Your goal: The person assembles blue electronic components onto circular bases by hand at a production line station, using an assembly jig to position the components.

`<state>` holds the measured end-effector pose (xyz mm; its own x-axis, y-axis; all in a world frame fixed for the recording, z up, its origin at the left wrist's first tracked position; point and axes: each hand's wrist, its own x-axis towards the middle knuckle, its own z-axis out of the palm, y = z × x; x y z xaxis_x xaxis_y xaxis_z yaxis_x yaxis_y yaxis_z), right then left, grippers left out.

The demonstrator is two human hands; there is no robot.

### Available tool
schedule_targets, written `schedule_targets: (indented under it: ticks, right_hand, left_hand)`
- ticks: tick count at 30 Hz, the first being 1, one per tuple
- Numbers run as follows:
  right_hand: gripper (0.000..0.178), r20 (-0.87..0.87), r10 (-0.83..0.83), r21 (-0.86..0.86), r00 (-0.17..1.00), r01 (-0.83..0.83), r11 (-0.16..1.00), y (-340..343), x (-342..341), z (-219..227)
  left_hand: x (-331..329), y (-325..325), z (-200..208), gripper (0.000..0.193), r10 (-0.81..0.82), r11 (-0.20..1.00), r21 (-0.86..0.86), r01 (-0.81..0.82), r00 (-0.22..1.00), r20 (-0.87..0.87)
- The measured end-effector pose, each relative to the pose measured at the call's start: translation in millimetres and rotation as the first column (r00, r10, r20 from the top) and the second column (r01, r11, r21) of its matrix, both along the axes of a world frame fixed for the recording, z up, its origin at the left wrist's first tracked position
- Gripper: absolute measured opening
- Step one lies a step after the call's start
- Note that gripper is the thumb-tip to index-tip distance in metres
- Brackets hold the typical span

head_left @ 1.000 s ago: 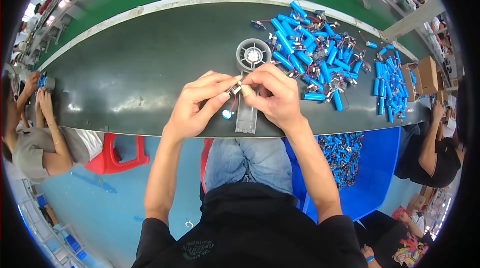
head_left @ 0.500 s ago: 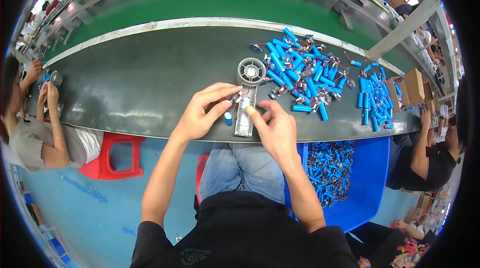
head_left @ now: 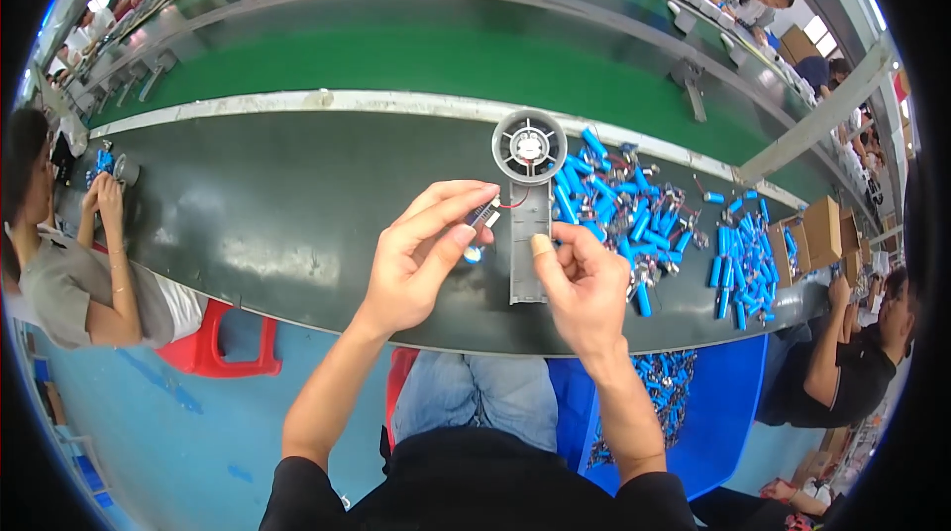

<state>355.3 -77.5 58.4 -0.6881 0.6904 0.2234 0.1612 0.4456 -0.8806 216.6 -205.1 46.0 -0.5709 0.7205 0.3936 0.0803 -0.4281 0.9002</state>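
My left hand [head_left: 406, 268] pinches a small circuit board [head_left: 483, 213] between thumb and fingertips. A blue cylindrical battery [head_left: 474, 255] shows just below those fingertips, mostly hidden. Thin red wire runs from the board toward the grey plastic fan housing [head_left: 525, 268], whose long open channel points toward me. At its far end sits the round fan ring [head_left: 530, 147] with spokes and a pale hub. My right hand [head_left: 589, 278] is closed on the channel's right side, its thumb, wrapped in a tan cover, lying over the edge.
A heap of blue batteries with boards [head_left: 644, 214] lies right of the housing, with another pile [head_left: 745, 268] beyond it beside a cardboard box [head_left: 822, 234]. Under the bench edge stands a blue bin [head_left: 728, 412] of similar parts. Co-workers sit at both sides; a metal post [head_left: 822, 125] rises at right.
The housing now appears farther right and tilted up, with the fan ring larger in view. My left hand has raised the circuit board, and the scene has shifted lower in the picture.
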Motion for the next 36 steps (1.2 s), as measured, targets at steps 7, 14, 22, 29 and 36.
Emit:
schedule_targets:
  ticks: [7, 14, 22, 29, 36]
  right_hand:
    - [0.024, 0.173, 0.096, 0.135, 0.98, -0.12, 0.983, 69, -72, 17]
    - [0.037, 0.057, 0.238, -0.015, 0.97, -0.237, 0.971, 191, -214, -37]
    - [0.04, 0.18, -0.295, 0.455, 0.939, 0.186, 0.871, 287, -208, -67]
    - [0.041, 0.519, -0.572, 0.342, 0.635, 0.458, 0.82, 419, -75, -56]
    - [0.022, 0.14, -0.334, -0.031, 0.932, 0.342, 0.939, 365, -86, -56]
  left_hand:
    - [-63, 47, 11, 0.034, 0.076, 0.99, -0.113, -0.087, 0.992, -0.1]
    - [-205, 162, -10, 0.033, 0.071, 0.963, -0.267, 0.024, 0.937, 0.341]
    - [-262, 185, -80, 0.031, 0.355, 0.73, -0.428, -0.533, 0.83, -0.429]
    - [-261, 153, -69, 0.029, 0.379, 0.664, -0.327, -0.673, 0.679, -0.629]
    - [-208, 139, -22, 0.031, 0.274, 0.808, -0.328, -0.489, 0.806, -0.525]
